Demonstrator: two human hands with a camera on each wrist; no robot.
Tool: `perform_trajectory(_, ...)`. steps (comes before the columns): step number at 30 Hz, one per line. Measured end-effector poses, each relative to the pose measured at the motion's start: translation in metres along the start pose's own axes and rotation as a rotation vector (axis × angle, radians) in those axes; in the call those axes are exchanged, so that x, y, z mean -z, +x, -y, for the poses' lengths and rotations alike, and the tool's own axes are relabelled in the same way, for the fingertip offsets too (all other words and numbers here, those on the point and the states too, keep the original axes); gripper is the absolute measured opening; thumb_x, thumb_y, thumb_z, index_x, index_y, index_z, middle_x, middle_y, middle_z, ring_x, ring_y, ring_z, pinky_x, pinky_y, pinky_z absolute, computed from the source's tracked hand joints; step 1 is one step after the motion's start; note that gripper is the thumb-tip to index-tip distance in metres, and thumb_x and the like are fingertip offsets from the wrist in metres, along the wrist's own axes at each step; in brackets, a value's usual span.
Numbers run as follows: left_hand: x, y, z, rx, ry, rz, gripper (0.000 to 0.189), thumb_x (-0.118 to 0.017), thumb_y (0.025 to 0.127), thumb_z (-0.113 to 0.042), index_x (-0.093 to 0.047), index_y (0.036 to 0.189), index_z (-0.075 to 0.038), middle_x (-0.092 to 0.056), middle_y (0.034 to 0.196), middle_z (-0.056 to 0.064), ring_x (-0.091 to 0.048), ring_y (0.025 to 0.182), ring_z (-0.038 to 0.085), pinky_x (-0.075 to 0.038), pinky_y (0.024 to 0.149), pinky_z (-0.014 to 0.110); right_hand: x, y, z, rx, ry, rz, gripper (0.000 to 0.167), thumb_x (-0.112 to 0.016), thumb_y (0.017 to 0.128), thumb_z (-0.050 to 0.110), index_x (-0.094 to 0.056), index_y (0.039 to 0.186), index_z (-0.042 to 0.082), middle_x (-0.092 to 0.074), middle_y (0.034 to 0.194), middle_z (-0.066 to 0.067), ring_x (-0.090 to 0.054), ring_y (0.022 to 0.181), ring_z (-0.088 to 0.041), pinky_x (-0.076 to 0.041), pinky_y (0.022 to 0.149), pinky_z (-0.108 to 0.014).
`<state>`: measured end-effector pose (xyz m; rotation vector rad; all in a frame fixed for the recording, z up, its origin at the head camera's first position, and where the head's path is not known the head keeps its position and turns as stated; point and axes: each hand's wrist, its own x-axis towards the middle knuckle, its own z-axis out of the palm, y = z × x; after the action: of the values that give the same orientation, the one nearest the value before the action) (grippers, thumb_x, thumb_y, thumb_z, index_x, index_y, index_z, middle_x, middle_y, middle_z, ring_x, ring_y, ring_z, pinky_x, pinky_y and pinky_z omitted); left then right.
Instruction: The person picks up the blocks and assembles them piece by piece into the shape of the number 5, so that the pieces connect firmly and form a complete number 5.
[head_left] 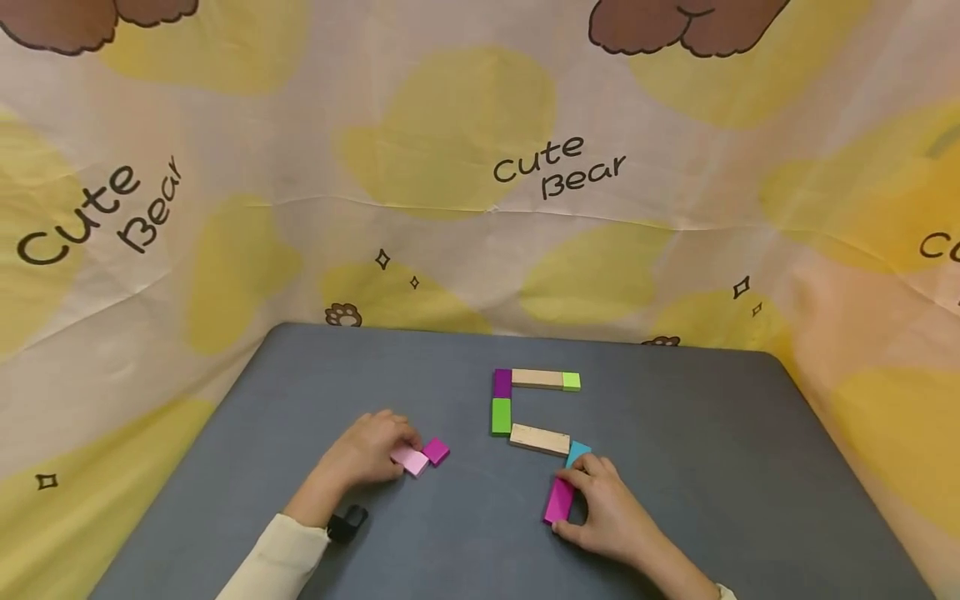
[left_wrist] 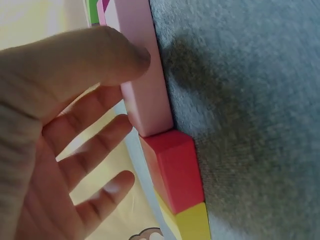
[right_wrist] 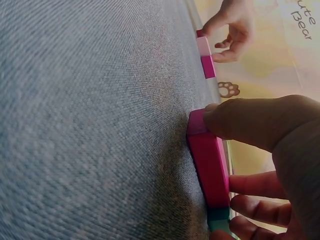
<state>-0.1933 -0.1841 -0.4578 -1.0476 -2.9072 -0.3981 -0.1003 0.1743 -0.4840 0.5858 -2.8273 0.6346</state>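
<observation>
Left hand [head_left: 369, 450] pinches pink block [head_left: 411, 461]; right hand [head_left: 613, 512], long magenta block [head_left: 558, 502]; both on tabletop [head_left: 697, 442].

On the table [head_left: 712, 450], a row of blocks [head_left: 412, 462] lies left of a bending chain of blocks [head_left: 539, 439].

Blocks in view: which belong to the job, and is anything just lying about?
Likely in the job:
magenta block in right hand
pink block in left hand
blue block, green block, purple block, lime block, wooden blocks
red block, yellow block, magenta square

Just around (no block seems stray):
printed cloth
black wrist device
</observation>
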Motion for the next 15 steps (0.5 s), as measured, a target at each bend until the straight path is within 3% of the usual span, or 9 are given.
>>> perform_trajectory(7,-0.0007,-0.0042,0.0048,-0.005,-0.029,-0.010,0.029,-0.076,0.061,-0.012,-0.071,0.088,-0.023,-0.065,0.089,-0.013,-0.054,0.086,0.010,-0.042,0.074,0.034,-0.0033,0.0007,-0.0011,0.010,-0.014,0.000,0.053,-0.087,0.060,0.034,-0.072,0.105,0.009,-0.052,0.094,0.008,-0.043,0.091,-0.010,-0.046,0.075,-0.028)
perform_trajectory(15,-0.0007,-0.0057,-0.0015,-0.007,-0.077,-0.020,0.027,-0.078,0.063,-0.016,-0.070,0.088,-0.024,-0.064,0.086,-0.014,-0.051,0.080,0.005,-0.042,0.073,0.032,-0.0011,-0.0002,-0.0017,0.004,-0.012,-0.002,0.053,-0.087,0.060,0.034,-0.072,0.104,0.008,-0.052,0.094,0.007,-0.044,0.092,-0.011,-0.046,0.076,-0.029)
